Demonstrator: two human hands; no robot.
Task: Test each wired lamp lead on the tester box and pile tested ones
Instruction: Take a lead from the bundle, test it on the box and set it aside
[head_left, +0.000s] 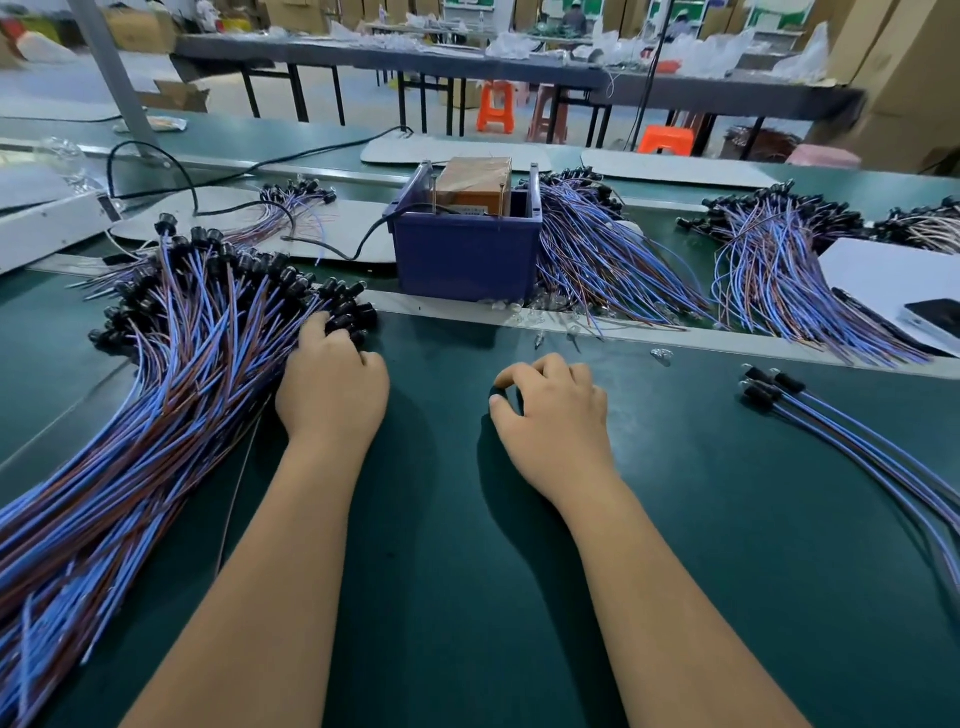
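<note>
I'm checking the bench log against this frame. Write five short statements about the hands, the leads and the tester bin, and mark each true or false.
1. The left hand rests on the large pile of leads. True.
2. The right hand holds a lead over the blue bin. False: it holds no lead and sits curled on the green mat, nearer than the bin.
3. An orange box stands inside the blue bin. True.
4. The few leads at the right lie inside the bin. False: they lie on the mat.
5. A black cable runs to the bin. True.
</note>
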